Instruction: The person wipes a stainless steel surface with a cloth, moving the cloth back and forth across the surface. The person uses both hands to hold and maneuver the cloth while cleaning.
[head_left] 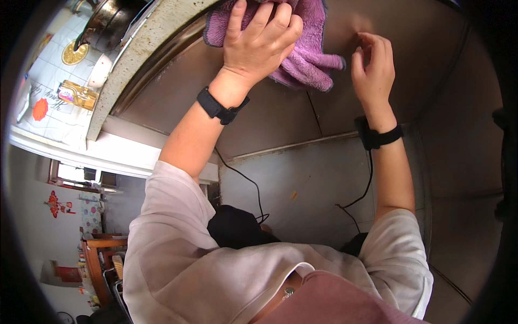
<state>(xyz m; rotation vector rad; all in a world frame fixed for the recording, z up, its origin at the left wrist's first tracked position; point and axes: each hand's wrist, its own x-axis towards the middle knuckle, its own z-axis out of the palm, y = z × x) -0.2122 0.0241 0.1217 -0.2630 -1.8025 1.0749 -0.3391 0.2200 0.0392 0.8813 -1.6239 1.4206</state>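
My left hand (261, 42) lies spread on a purple microfibre cloth (309, 67) with a dark edging, at the top of the view. The cloth is bunched against a brown panelled surface (275, 109), and part of it hangs to the right of the hand. To the right of the cloth, apart from it, my right hand (374, 67) has its fingers bent, their tips at or near the same brown surface. Nothing shows in it. Each wrist wears a black strap, and thin black cables hang below.
At the upper left, a speckled stone edge (121, 60) borders a tiled surface with a dark pot (107, 28), a bottle of yellow liquid (77, 95) and a white bowl (100, 71). A grey tiled floor (279, 186) lies below the brown panels. Wooden furniture (95, 263) stands at the lower left.
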